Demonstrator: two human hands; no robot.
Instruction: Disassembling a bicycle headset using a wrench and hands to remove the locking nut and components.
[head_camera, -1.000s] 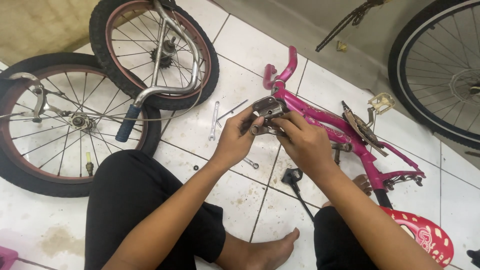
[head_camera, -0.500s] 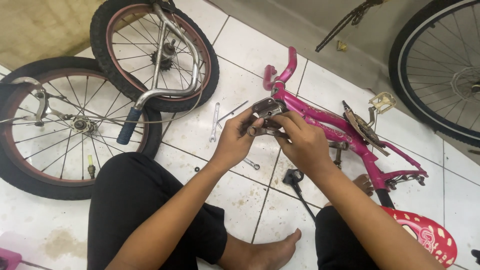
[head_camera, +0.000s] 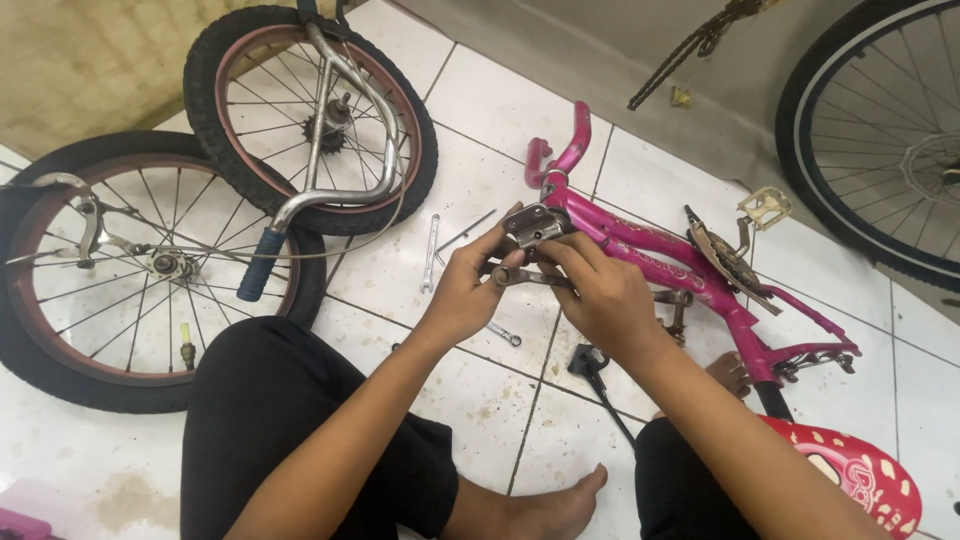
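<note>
Item: pink bike frame (head_camera: 690, 262), on its side on the tiled floor (head_camera: 480, 400), wheels (head_camera: 150, 270) already off. I see my left hand (head_camera: 462, 290) and right hand (head_camera: 600, 295) closed on a wrench (head_camera: 525, 277) at the metal bracket (head_camera: 537, 225). Stripping judged partway: crank (head_camera: 730, 262) and pedal (head_camera: 765, 207) still mounted.

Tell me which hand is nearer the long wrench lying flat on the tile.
Left. The left hand sits just right of the long wrench, apart from it. The right hand is farther right, beyond the left, at the pink frame.

One head camera looks steeply down, close, over a tiled floor (head_camera: 480, 180)
</note>
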